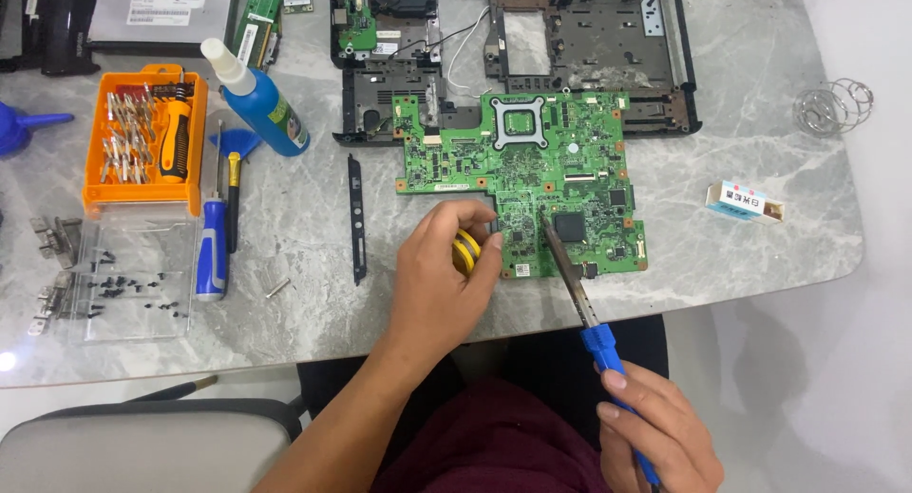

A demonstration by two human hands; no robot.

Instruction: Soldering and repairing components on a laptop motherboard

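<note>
Tabletop [741, 265] looks like polished grey marble with white veins, smooth and glossy enough to catch glare. The circuit board [532, 170] is matt green laminate dotted with shiny solder points and black chips. The left hand [432, 284] grips a glossy yellow roll [466, 251], tape or wire, can't tell. The right hand [655, 436] holds a soldering iron [581, 298]: dull dark metal shaft, smooth blue plastic handle. Bit case [142, 142] is bright orange plastic with metal bits, its clear lid [133, 279] see-through plastic. The bottle [261, 99] is glossy blue plastic. Laptop chassis [608, 47] is matt black plastic with grey metal plates. Wire stand [834, 104] is shiny coiled metal.
</note>
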